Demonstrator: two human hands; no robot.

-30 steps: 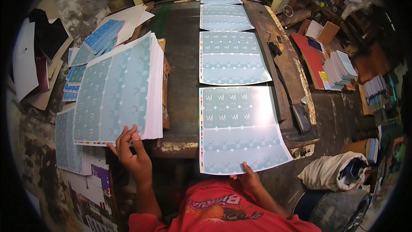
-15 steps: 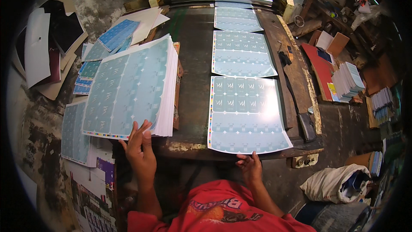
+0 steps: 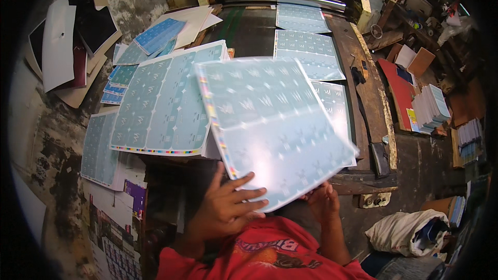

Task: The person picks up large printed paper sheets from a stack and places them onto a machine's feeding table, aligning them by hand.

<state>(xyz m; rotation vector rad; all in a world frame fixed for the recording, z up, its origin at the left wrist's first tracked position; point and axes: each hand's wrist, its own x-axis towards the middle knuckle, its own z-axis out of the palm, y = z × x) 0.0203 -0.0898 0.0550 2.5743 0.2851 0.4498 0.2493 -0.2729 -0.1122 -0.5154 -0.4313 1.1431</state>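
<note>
A printed sheet (image 3: 270,124), pale blue-green with rows of repeated panels and a colour strip on its left edge, is lifted and tilted, slightly smeared by motion. My right hand (image 3: 324,202) pinches its near edge at the right. My left hand (image 3: 231,202) has its fingers spread against the sheet's near left corner. Left of it stands a thick stack of matching sheets (image 3: 161,103), partly overlapped by the lifted one. Beneath, on the machine bed, another printed sheet (image 3: 336,106) is mostly hidden; two more sheets (image 3: 308,52) follow it toward the rollers.
Metal rollers (image 3: 285,0) cross the far end of the dark bed. A black strap and pouch (image 3: 379,158) lie along the right edge. Loose prints (image 3: 161,36) and boards (image 3: 72,41) sit to the left. At right are paper stacks (image 3: 430,106) and a cloth sack (image 3: 407,233).
A sheet has come up off the bed and swung left toward the stack, with my right hand on it. My left hand has left the stack's near edge for the sheet's corner.
</note>
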